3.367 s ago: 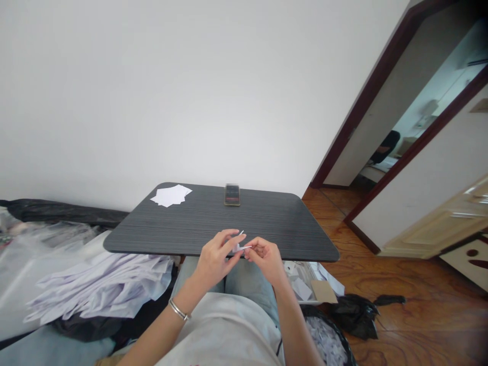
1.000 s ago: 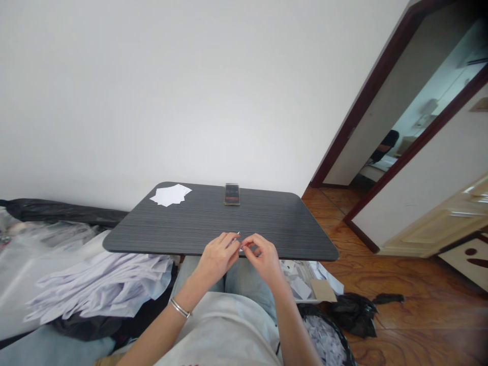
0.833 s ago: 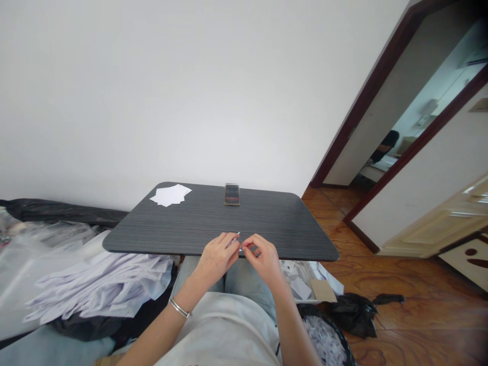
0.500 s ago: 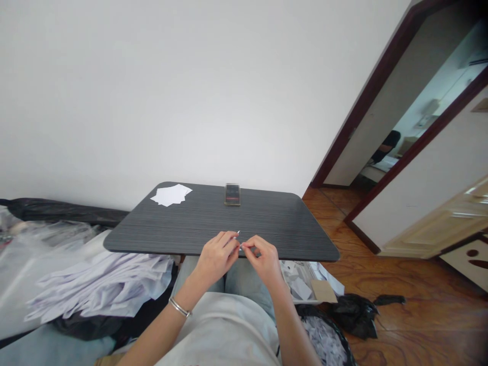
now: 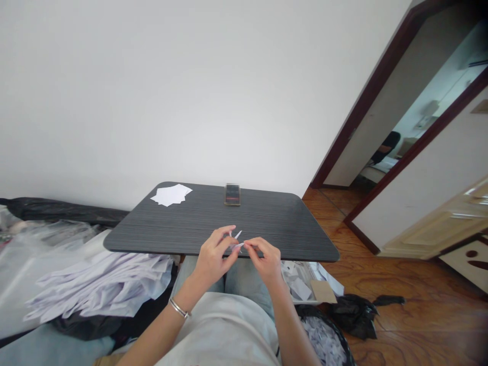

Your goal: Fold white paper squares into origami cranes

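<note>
Between my fingertips is a small folded piece of white paper (image 5: pixel 237 246), with thin pointed parts sticking up. My left hand (image 5: pixel 215 252) pinches it from the left between thumb and fingers, the index finger raised. From the right, my right hand (image 5: pixel 264 258) grips its other end between thumb and index finger. Both hands are just above the near edge of the dark wood-grain table (image 5: pixel 267 216). A stack of white paper sheets (image 5: pixel 171 194) lies at the table's far left. Fingers partly cover the folded paper, so its full shape is hidden.
A small dark phone-like object (image 5: pixel 232 194) stands at the table's back by the wall. Crumpled white sheets (image 5: pixel 110 284) lie at left. To the right are a tray of papers (image 5: pixel 301 282), a bag of white scraps (image 5: pixel 324 340) and a black plastic bag (image 5: pixel 356 312).
My left fingers have spread apart and the index finger has lifted. More of the folded white paper now shows between my hands. The table's other objects have stayed put.
</note>
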The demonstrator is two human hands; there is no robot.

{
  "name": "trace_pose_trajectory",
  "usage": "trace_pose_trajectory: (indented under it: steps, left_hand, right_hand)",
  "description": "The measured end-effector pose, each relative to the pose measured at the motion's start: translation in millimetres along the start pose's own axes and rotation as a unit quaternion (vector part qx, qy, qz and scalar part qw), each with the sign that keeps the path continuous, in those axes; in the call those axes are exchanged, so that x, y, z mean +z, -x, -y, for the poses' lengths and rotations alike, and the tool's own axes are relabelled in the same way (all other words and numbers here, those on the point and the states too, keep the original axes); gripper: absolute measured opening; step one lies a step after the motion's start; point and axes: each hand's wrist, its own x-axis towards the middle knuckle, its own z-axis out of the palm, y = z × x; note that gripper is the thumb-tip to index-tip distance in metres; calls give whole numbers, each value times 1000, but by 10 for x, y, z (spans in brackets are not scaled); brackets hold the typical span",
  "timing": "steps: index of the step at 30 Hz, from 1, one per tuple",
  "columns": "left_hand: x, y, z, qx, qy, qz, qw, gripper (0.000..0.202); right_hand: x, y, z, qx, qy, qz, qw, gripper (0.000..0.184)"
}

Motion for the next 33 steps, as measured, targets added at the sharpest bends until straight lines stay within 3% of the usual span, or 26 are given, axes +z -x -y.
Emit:
trace_pose_trajectory:
  steps: [2, 5, 9, 12, 14, 20, 24, 29, 33]
  left_hand:
    - [-21, -19, 9, -68, 107, -44, 991, 18]
    - [-43, -67, 48, -219, 273, -66, 934, 28]
    - [-39, -99, 91, -386, 444, 71, 805, 37]
    - [-29, -94, 89, -419, 533, 144, 721, 37]
    - [-30, -93, 85, -417, 568, 142, 696, 32]
    - [-66, -114, 89, -394, 590, 134, 692, 26]
    - [-113, -140, 60, -390, 562, 149, 714, 24]
    - [-174, -173, 7, -368, 521, 215, 740, 22]
    - [-167, -185, -22, -360, 502, 214, 756, 22]
  right_hand:
    - [-17, -7, 9, 14, -12, -16, 1000, 14]
    - [-20, -8, 22, 17, -31, -31, 999, 15]
    - [-7, -4, 37, -1, -46, -38, 998, 15]
    - [-9, -3, 35, -27, -36, -41, 998, 16]
    - [-17, -3, 24, -50, -13, -41, 998, 16]
    - [-24, 19, -14, -120, 50, -53, 990, 19]
    - [-13, 38, -19, -158, 58, -51, 984, 21]
    - [-8, 53, -39, -166, 69, -47, 983, 22]
    - [24, 75, -51, -168, 70, -57, 982, 22]
